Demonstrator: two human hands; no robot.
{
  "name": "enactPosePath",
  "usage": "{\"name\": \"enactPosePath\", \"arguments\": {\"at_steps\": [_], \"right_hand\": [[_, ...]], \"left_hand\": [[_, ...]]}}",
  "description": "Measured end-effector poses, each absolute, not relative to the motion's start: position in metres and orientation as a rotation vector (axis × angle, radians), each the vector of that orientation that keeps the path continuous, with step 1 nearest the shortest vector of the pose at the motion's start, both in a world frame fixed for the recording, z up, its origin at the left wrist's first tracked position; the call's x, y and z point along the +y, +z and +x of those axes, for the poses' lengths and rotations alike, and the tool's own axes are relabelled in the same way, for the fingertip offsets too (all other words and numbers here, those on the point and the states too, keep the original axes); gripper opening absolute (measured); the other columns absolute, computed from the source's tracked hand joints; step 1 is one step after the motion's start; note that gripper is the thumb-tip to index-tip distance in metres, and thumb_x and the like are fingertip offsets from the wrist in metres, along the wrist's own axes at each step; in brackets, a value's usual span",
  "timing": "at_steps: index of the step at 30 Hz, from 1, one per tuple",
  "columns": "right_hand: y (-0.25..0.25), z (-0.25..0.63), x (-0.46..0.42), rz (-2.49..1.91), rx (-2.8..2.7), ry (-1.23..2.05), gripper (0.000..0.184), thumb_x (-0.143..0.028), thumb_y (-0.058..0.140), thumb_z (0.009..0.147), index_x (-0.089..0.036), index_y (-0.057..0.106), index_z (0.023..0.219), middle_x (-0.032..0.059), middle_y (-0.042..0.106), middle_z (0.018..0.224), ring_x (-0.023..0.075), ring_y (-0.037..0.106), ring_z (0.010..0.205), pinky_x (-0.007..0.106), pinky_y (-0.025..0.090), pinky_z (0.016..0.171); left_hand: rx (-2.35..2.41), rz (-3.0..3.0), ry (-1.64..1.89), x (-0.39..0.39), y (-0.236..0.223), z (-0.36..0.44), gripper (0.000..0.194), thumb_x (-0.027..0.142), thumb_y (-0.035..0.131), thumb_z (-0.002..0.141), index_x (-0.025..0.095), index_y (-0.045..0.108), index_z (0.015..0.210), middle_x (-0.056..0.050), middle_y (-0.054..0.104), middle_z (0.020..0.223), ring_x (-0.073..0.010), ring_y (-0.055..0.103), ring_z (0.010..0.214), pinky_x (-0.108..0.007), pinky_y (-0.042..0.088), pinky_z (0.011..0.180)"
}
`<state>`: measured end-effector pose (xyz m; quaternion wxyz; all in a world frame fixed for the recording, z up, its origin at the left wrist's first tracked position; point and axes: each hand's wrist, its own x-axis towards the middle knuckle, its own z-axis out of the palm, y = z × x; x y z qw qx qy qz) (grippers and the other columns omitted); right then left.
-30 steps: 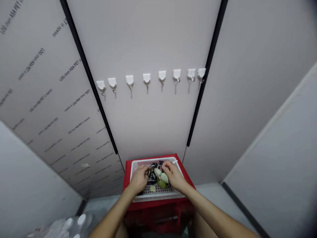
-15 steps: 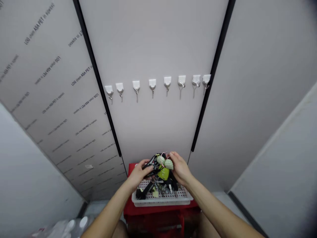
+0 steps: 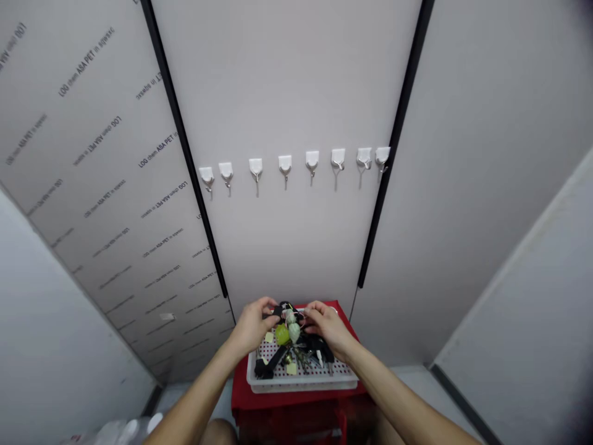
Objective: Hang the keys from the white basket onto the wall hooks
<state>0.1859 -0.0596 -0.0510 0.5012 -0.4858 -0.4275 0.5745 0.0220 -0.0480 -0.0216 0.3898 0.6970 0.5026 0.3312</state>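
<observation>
Over a white perforated basket (image 3: pixel 303 387), my left hand (image 3: pixel 252 326) is closed on a black strap (image 3: pixel 278 311) at the back left. My right hand (image 3: pixel 328 327) pinches a thin pink ring (image 3: pixel 302 319) on the other side. Between the hands hang pale green ball-like charms (image 3: pixel 294 334) and a yellow-green charm (image 3: pixel 282 335). Beneath them in the basket lie a tangle of metal keys (image 3: pixel 301 360), another black strap (image 3: pixel 271 363) and a dark bundle (image 3: pixel 319 346). A small pale yellow tag (image 3: pixel 291 369) rests near the front.
The basket stands on a red-covered stool or table (image 3: pixel 241 395). A row of white hooks (image 3: pixel 285 164) is fixed to the grey panel (image 3: pixel 287 247) ahead, between two black strips (image 3: pixel 393 148). Bottles with white caps (image 3: pixel 155 422) stand at the lower left.
The green charms and yellow-green charm have moved left and down. Both hands are slightly lower, and my right hand's fingers now pinch the pink ring. The view has shifted slightly.
</observation>
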Motion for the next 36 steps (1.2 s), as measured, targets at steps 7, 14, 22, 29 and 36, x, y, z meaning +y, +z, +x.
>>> {"name": "enactPosePath", "arguments": {"at_steps": [7, 14, 22, 29, 36], "right_hand": [[-0.049, 0.188, -0.059, -1.095, -1.100, 1.309, 0.018, -0.029, 0.049, 0.059, -0.016, 0.037, 0.056, -0.0035, 0.044, 0.054, 0.0071, 0.044, 0.051, 0.021, 0.037, 0.052], [-0.044, 0.179, -0.062, -1.114, -1.659, 0.923, 0.032, -0.026, 0.049, 0.060, -0.017, 0.048, 0.091, 0.0040, 0.051, 0.091, 0.0167, 0.043, 0.086, 0.031, 0.031, 0.077], [-0.006, 0.164, -0.060, -0.852, -1.643, 1.174, 0.019, -0.031, 0.039, 0.068, -0.014, 0.048, 0.069, -0.0016, 0.048, 0.060, 0.0079, 0.042, 0.055, 0.021, 0.033, 0.053], [0.010, 0.147, -0.052, -0.772, -1.419, 1.298, 0.016, -0.029, 0.045, 0.064, -0.014, 0.042, 0.061, -0.0053, 0.039, 0.048, 0.0041, 0.035, 0.044, 0.018, 0.028, 0.045], [0.012, 0.144, -0.049, -0.788, -1.345, 1.376, 0.019, -0.030, 0.049, 0.062, -0.015, 0.042, 0.069, -0.0058, 0.040, 0.050, 0.0034, 0.037, 0.043, 0.017, 0.027, 0.043]], "left_hand": [[1.203, 1.986, 0.847, -0.050, -0.001, 0.027, 0.011, 0.021, 0.042, 0.062, 0.015, 0.049, 0.067, 0.003, 0.048, 0.055, -0.0080, 0.042, 0.053, -0.019, 0.031, 0.053], [1.031, 1.747, 1.086, -0.041, 0.014, 0.043, 0.007, 0.015, 0.043, 0.059, 0.015, 0.046, 0.066, 0.005, 0.044, 0.054, -0.0060, 0.040, 0.052, -0.017, 0.031, 0.051], [0.733, 1.227, 1.104, -0.046, 0.041, 0.049, 0.011, 0.016, 0.047, 0.057, 0.015, 0.041, 0.067, 0.003, 0.050, 0.058, -0.0057, 0.045, 0.052, -0.018, 0.033, 0.052], [0.631, 1.107, 1.130, -0.049, 0.063, 0.032, 0.020, 0.019, 0.049, 0.058, 0.016, 0.042, 0.077, 0.003, 0.048, 0.060, -0.0040, 0.043, 0.049, -0.016, 0.031, 0.046], [0.914, 1.445, 1.103, -0.041, 0.078, 0.024, 0.029, 0.013, 0.053, 0.054, 0.015, 0.044, 0.082, 0.006, 0.044, 0.052, -0.0010, 0.035, 0.041, -0.014, 0.022, 0.039]]}}
